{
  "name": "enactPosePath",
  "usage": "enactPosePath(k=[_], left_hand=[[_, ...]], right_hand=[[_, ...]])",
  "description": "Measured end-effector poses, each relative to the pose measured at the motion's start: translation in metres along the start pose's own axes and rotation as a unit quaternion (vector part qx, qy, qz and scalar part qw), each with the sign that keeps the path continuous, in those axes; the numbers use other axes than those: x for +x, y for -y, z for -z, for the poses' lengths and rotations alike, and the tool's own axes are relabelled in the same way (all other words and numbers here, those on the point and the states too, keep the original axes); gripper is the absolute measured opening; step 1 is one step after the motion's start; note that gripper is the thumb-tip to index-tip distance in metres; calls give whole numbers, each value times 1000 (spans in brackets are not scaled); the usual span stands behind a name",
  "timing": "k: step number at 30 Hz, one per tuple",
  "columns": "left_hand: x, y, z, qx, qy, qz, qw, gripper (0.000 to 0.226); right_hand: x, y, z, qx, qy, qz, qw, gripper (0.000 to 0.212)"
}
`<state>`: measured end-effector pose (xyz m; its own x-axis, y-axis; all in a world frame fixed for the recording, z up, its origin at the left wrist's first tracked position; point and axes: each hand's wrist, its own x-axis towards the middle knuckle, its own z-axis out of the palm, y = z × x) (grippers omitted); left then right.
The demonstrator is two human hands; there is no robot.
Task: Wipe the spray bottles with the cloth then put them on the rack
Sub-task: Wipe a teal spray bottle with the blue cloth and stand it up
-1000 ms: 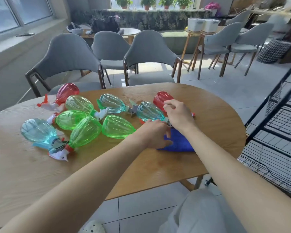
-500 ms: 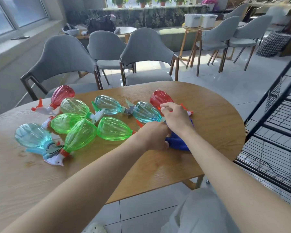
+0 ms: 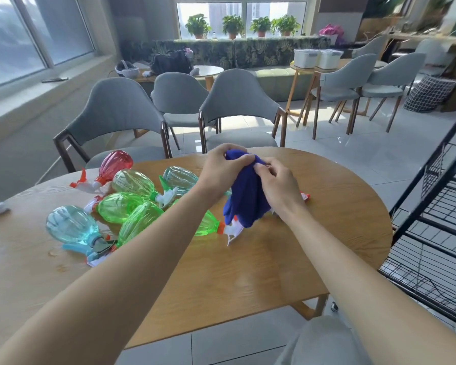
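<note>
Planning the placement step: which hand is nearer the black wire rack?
Right. The right hand holds the blue cloth on the side toward the rack; the left hand grips the cloth's other side, farther from it.

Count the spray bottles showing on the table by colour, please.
Green bottles: 4
Teal bottles: 2
Red bottles: 1
Total: 7 in plain view; the blue cloth may hide more.
</note>
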<state>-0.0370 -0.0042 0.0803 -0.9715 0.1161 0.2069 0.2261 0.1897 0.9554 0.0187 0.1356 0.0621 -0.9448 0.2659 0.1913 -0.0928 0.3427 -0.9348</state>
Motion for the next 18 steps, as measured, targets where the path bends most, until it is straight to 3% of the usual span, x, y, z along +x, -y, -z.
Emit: enactPosePath(k=[6,10,13,15,18], left_hand=[[-5,-3,28,-60,-54,41,996,29],[-10,4,45,-63,-61,82,993,34],[-18,9,60,-68,-6,109,992,12],[-25,13,71,-45,14,95,994,16],[-30,18,88,-36,-31,74,996,18]], right_hand=[[-6,12,-23,118,53,-46,990,19],[-7,16,-45,195,28,-85,977,12],[-4,19,-61,253,13,-121,960,13],[-5,21,-73,292,10,-139,946,16],[-13,27,-89,320,28,-152,935,15]])
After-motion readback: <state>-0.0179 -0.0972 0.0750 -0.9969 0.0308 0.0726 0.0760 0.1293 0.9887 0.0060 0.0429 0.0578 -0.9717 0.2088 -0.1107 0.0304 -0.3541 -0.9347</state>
